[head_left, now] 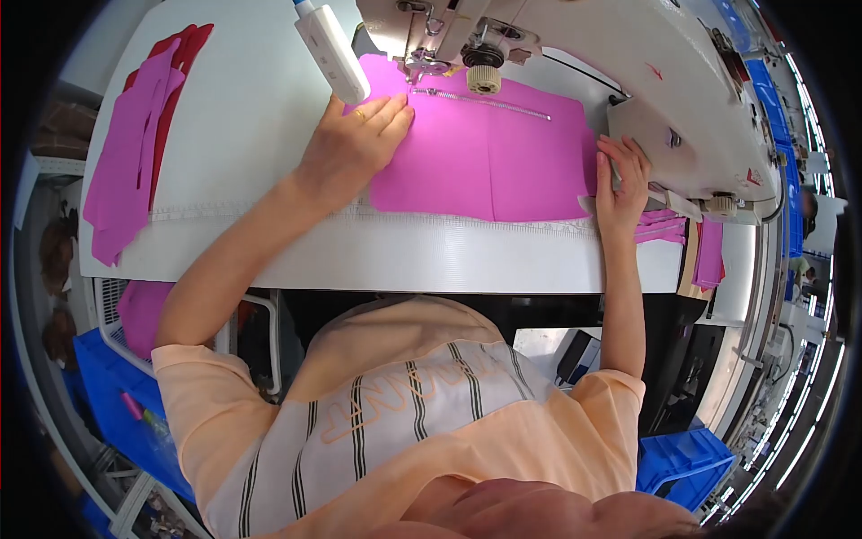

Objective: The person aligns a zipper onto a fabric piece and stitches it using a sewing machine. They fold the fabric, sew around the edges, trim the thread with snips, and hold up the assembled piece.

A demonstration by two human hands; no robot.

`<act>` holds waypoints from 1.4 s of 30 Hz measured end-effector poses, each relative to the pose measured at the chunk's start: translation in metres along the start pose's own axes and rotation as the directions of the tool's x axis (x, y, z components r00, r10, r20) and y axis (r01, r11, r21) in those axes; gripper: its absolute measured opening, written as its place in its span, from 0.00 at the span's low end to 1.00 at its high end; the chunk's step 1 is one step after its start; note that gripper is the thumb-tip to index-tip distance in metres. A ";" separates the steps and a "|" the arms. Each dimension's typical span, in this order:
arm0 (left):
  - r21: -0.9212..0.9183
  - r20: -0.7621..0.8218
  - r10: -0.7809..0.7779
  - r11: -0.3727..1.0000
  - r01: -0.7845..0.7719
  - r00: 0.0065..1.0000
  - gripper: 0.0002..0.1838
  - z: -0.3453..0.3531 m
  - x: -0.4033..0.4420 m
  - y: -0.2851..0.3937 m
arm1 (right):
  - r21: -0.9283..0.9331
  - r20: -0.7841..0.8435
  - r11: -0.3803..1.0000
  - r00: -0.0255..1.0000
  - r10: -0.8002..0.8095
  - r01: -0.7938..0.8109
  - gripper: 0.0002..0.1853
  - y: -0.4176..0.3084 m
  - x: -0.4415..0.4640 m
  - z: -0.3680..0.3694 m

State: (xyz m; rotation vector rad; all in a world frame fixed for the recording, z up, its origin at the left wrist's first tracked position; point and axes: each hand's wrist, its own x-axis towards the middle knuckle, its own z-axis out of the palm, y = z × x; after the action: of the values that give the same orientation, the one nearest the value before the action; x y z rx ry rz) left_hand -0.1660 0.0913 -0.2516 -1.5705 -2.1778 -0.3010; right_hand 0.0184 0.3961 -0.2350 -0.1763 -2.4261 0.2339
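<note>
A bright pink fabric piece (440, 171) lies flat under the sewing machine head (449, 40), with a crease down its middle. A narrow silver zipper (485, 102) runs across its upper part, one end close to the presser foot (422, 67). My left hand (359, 135) rests flat on the fabric's left edge, fingers stretched toward the foot. At the fabric's right edge, my right hand (624, 180) is curled, with a greyish object partly showing between thumb and fingers. Its kind is hidden.
Pink and red fabric pieces (135, 153) lie stacked at the table's left. A white handheld-looking device (332, 54) hangs beside the machine head. More pink strips (660, 226) lie at the right. Blue bins (687, 463) and a white basket (112, 314) stand below the table.
</note>
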 end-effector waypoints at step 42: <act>-0.522 0.433 0.000 0.815 0.250 0.902 0.20 -0.119 -0.127 0.047 | -0.139 0.241 0.948 0.938 -0.249 0.288 0.06 -0.045 0.053 0.020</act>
State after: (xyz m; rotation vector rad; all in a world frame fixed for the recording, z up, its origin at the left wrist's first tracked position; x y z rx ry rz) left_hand -0.0621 -0.0501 -0.2091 -1.9403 -2.7042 -0.7908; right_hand -0.0377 0.3593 -0.2071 0.1142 -2.6569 -0.0864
